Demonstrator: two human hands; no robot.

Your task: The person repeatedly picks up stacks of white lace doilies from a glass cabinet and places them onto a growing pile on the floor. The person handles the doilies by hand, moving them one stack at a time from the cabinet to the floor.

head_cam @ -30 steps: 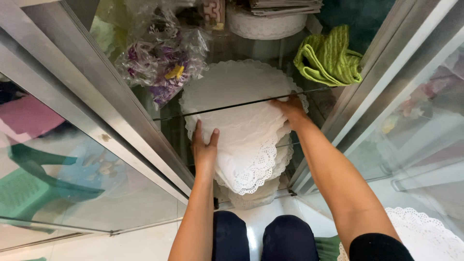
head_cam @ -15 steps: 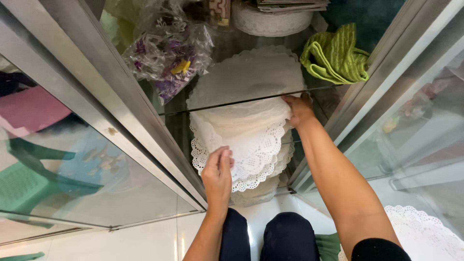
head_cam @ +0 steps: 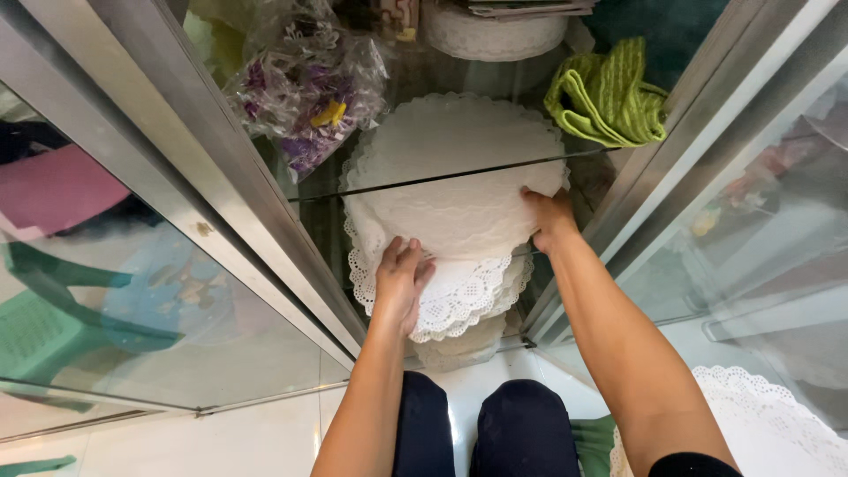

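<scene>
Right hand [head_cam: 549,221]: fingertips hidden under the white doily stack [head_cam: 450,221]. Second doily [head_cam: 768,424] cut off by the bottom-right edge. Bagged purple items [head_cam: 305,88] blurred behind crinkled plastic; contents unclear.

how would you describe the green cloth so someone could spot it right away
Look into the open glass cabinet with metal frames, toward its far right corner. There, right of the round white lace doilies that both hands press on, lies the green cloth. It is the only lime-green, ribbed, loosely folded thing; the neighbours are white lace or clear wrapped purple flowers.
</scene>
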